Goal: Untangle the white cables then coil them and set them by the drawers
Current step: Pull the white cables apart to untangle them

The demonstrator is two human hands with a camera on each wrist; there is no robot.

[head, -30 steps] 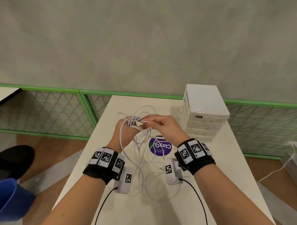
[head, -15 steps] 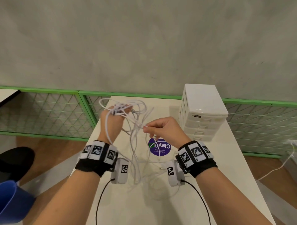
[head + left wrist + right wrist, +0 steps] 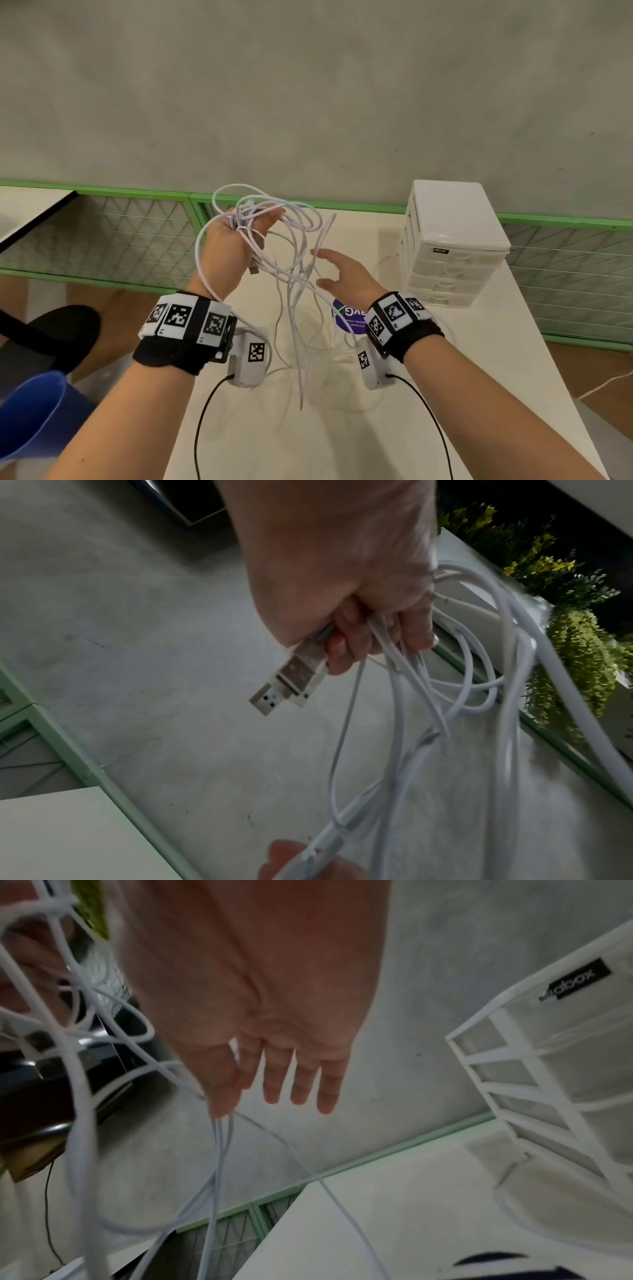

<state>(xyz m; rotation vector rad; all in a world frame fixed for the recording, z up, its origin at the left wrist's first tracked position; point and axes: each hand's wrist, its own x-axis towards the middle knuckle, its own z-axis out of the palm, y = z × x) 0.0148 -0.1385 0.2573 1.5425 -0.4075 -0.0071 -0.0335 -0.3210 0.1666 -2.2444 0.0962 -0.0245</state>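
Observation:
My raised left hand [image 3: 253, 222] grips a tangled bunch of white cables [image 3: 291, 240] above the table's far left. In the left wrist view the curled fingers [image 3: 369, 639] clamp several strands [image 3: 479, 669] and two USB plugs [image 3: 287, 680]. Long strands hang down to the table [image 3: 445, 359]. My right hand [image 3: 322, 267] is open just right of the hanging strands, holding nothing. The right wrist view shows its straight fingers [image 3: 294, 1080], with the thumb brushing two strands [image 3: 219, 1150]. The white drawers [image 3: 452, 240] stand at the table's far right.
A purple round sticker [image 3: 346, 315] lies on the table under my right wrist. A faint cable loop [image 3: 514, 1204] lies beside the drawers [image 3: 548, 1069]. A blue tub [image 3: 30, 411] and a black seat [image 3: 51, 335] sit left of the table, before a green mesh fence [image 3: 102, 233].
My left hand has lifted the cable bunch up and to the left. My right hand, which pinched a strand, has let go and spread open.

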